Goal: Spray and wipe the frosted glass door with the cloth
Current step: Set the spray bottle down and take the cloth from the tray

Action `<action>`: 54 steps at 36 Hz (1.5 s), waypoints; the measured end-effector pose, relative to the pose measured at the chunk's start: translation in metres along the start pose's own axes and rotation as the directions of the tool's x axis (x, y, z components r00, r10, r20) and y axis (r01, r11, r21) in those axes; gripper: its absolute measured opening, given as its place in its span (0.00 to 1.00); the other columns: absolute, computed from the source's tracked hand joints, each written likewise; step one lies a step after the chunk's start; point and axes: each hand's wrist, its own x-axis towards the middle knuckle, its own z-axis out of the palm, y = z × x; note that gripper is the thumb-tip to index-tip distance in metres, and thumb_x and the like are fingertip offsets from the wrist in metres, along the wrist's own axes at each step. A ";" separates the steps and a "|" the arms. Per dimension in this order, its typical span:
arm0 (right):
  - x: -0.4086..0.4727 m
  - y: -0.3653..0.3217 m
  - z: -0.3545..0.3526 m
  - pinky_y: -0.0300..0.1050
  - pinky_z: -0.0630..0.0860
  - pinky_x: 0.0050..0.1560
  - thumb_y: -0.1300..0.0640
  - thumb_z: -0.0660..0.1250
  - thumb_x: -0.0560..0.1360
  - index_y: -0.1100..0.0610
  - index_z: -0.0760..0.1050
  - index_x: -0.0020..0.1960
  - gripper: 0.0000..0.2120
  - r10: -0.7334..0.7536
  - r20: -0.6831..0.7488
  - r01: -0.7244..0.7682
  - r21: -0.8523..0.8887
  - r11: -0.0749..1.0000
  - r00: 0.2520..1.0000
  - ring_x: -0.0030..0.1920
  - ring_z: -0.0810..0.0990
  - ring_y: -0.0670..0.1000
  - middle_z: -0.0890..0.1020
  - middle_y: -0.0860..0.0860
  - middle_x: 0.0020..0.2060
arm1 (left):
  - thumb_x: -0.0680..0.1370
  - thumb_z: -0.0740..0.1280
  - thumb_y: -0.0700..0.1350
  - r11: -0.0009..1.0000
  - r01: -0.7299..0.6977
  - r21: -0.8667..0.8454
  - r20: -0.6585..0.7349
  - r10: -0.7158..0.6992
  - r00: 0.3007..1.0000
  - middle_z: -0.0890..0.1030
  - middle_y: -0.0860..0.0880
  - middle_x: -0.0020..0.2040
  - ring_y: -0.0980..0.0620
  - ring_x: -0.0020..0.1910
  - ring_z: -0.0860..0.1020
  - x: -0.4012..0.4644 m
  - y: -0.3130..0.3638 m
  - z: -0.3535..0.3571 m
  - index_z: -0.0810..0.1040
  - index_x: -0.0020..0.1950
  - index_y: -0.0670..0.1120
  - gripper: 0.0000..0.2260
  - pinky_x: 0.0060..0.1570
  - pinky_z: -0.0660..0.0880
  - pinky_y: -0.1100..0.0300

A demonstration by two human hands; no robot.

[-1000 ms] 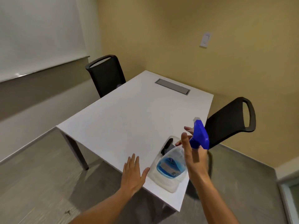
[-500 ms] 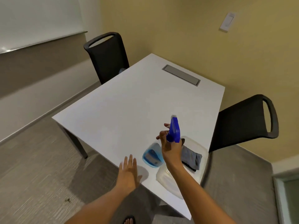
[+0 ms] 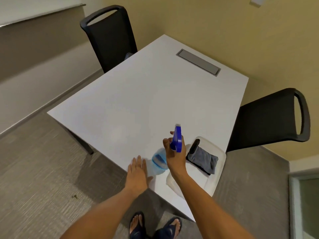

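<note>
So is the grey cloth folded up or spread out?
Folded. The cloth lies bunched in a small thick bundle inside the white tray, not flattened out.

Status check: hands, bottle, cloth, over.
Right hand gripping spray bottle by its blue trigger head. Left hand open, empty, at table edge. Cloth untouched in white tray. Nothing blocking it.

Table [image 3: 138,100]: far and middle surface bare, open to reach. Near edge crowded: spray bottle [image 3: 159,161] held upright, white tray [image 3: 219,163] with grey cloth [image 3: 203,160] just right. Black chairs flank the left [image 3: 110,37] and right [image 3: 269,118] sides.
</note>
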 end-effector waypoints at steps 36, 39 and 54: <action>-0.018 0.027 -0.060 0.52 0.71 0.69 0.32 0.63 0.72 0.48 0.41 0.82 0.48 0.183 0.262 -0.108 -0.279 0.954 0.948 0.69 0.69 0.52 0.69 0.51 0.67 | 0.84 0.61 0.61 0.990 -0.007 0.137 0.087 -0.006 0.996 0.39 0.43 0.88 0.38 0.87 0.42 -0.002 0.000 0.006 0.40 0.87 0.43 0.43 0.86 0.47 0.45; -0.018 0.034 -0.080 0.55 0.69 0.73 0.33 0.52 0.76 0.47 0.41 0.82 0.41 0.191 0.196 -0.132 -0.281 0.951 0.962 0.70 0.70 0.53 0.68 0.47 0.65 | 0.85 0.58 0.63 0.988 -0.012 0.152 0.108 -0.005 0.994 0.40 0.41 0.88 0.37 0.87 0.43 -0.005 0.003 0.004 0.41 0.87 0.41 0.42 0.86 0.49 0.45; 0.008 0.079 -0.153 0.63 0.63 0.77 0.43 0.64 0.81 0.54 0.50 0.82 0.37 0.286 0.074 -0.224 -0.452 0.864 0.955 0.79 0.61 0.58 0.61 0.56 0.79 | 0.85 0.46 0.66 0.977 -0.171 0.130 -0.023 0.175 0.984 0.78 0.46 0.75 0.47 0.72 0.78 -0.049 0.039 0.006 0.65 0.83 0.46 0.34 0.74 0.73 0.52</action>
